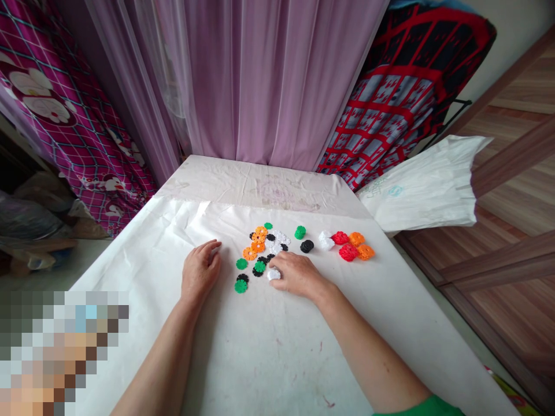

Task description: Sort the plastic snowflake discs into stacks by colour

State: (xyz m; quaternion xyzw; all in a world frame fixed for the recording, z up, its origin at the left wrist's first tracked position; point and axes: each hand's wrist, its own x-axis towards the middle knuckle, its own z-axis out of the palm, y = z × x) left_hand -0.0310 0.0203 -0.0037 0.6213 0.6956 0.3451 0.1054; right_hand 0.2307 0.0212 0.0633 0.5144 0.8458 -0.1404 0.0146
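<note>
My left hand [200, 271] rests on the white table covering, left of the loose pieces, holding nothing, its thumb and fingers apart. My right hand [301, 274] grips a small stack of white notched plastic discs [274, 274] between thumb and fingers. Just beyond it lie loose flower-shaped discs: orange ones [257, 247], white ones [281, 237], black ones [243, 278] and green ones [241, 286]. Farther right stand a green stack [300, 232], a black stack [307, 246] and a white pile [326, 240], beside red discs [348, 252] and orange discs [366, 252].
The table [260, 358] has a white cover and meets a purple curtain [269, 86] at the back. A white plastic bag [427, 185] hangs by the right edge. Patterned cloths drape on both sides; wooden panels [511, 214] stand at right.
</note>
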